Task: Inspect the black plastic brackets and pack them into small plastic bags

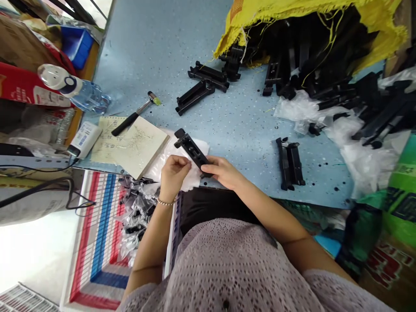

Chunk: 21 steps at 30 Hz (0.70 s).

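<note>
My right hand grips the lower end of a long black bracket, thumb on top. The bracket points up and left, with a slot along its middle and a wider end with protruding lugs. Close beside it my left hand is closed in a pinch. Whatever those fingertips hold, if anything, is too small to make out. Beneath both hands lies a sheet of white plastic wrap at the table edge. Another black bracket lies to the right of my right hand.
The speckled blue table also bears a hammer, a wooden board, a white device and a water bottle. A yellow sack spills black parts. Below left stands a striped basket with bagged parts.
</note>
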{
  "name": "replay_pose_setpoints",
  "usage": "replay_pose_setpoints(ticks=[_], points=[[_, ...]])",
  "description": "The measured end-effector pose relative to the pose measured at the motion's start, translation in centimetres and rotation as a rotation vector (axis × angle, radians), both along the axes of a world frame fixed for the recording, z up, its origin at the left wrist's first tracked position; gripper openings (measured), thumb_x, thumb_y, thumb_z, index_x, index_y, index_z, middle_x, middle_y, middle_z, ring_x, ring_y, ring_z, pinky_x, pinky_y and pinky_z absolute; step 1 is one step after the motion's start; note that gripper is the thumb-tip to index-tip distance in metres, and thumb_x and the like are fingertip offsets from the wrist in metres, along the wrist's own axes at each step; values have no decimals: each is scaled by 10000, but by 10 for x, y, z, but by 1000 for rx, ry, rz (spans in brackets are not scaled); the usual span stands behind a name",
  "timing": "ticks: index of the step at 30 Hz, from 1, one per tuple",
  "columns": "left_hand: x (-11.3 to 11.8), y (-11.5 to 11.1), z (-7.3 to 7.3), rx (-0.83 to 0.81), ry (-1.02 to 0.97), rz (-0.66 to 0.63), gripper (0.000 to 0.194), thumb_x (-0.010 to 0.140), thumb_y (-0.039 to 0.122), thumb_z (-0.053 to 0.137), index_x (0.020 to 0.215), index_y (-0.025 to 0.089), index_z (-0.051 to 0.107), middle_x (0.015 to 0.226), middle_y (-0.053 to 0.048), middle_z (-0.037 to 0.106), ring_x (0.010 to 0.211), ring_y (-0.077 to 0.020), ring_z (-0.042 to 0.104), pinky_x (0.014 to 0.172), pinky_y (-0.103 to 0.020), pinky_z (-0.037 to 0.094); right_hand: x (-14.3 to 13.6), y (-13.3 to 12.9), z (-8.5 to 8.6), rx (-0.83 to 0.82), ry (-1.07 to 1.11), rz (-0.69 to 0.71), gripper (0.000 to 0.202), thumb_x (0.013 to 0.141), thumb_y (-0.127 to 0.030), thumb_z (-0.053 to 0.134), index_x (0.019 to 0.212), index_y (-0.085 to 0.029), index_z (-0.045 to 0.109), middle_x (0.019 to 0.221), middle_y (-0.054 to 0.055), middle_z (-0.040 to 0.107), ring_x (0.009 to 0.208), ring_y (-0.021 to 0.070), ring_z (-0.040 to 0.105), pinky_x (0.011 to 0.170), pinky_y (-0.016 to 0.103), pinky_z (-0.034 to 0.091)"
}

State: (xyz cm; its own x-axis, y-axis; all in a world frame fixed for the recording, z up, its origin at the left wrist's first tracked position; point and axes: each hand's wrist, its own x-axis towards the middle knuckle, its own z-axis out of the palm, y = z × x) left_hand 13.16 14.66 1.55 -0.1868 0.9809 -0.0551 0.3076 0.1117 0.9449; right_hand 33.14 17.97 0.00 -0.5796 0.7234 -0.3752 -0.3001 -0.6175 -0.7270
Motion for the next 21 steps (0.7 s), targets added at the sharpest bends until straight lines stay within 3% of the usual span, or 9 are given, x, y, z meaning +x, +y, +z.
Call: replay_pose_setpoints(ticks=[1,4,6,9,10,12,15,18,21], points=[[-2,-2,2,57,130,-19,41,867,205,647,869,192,686,954,-64,726,937,-198,711,866,-359,587,0,0,-3,46,-92,-66,439,732,-459,877,1078,-226,740,1048,51,740,990,220,689,944,385,574],[-12,-6,5,142,492,-123,297,914,109,483,1015,188,751,1178,-114,729,1169,-244,678,1046,-448,547,19,-5,0,262,-301,-184,561,785,-467,844,1293,-285,691,1370,68,666,1297,283,595,1142,474,464],[-16,-5,5,146,543,-139,378,919,103,484,1189,184,736,1287,-129,703,1147,-241,685,1002,-432,579,39,-14,10,364,-286,-59,608,846,-457,797,1412,-318,624,1453,55,630,1377,296,556,1194,515,416],[-16,-6,5,172,488,-130,495,922,103,535,1389,227,642,1392,-132,647,886,-161,703,791,-337,625,56,-26,23,439,-403,171,591,869,-414,773,1430,-315,616,1458,69,637,1374,332,574,1201,585,398],[-15,-8,5,201,494,-144,545,928,94,539,1447,249,597,1422,-135,626,855,-145,699,769,-322,625,58,-28,25,463,-518,180,598,851,-401,787,1418,-306,625,1462,87,633,1380,356,567,1201,610,386],[-12,-14,3,303,561,-201,636,940,66,532,1542,269,497,1476,-147,582,1006,-176,716,875,-339,628,55,-30,22,484,-692,131,678,811,-401,822,1442,-304,595,1448,117,633,1383,388,556,1190,636,383],[-6,-27,-3,479,677,-285,687,941,22,519,1581,261,441,1465,-146,590,1298,-245,634,1065,-390,576,43,-25,12,314,-464,51,759,831,-504,795,1501,-321,489,1259,101,715,1176,323,685,1055,559,535],[-1,-36,-13,500,725,-245,646,956,0,471,1529,297,506,1480,-134,579,1224,-223,669,1019,-388,595,29,-20,3,-28,16,44,644,898,-698,613,1341,-233,565,1019,86,747,830,218,717,816,431,642],[8,-41,-16,446,764,-207,698,959,-8,427,1597,275,399,1557,-167,511,1324,-266,613,1040,-445,583,15,-22,-1,-104,75,21,697,914,-712,568,1409,-226,498,1015,82,732,789,201,699,787,417,656]])
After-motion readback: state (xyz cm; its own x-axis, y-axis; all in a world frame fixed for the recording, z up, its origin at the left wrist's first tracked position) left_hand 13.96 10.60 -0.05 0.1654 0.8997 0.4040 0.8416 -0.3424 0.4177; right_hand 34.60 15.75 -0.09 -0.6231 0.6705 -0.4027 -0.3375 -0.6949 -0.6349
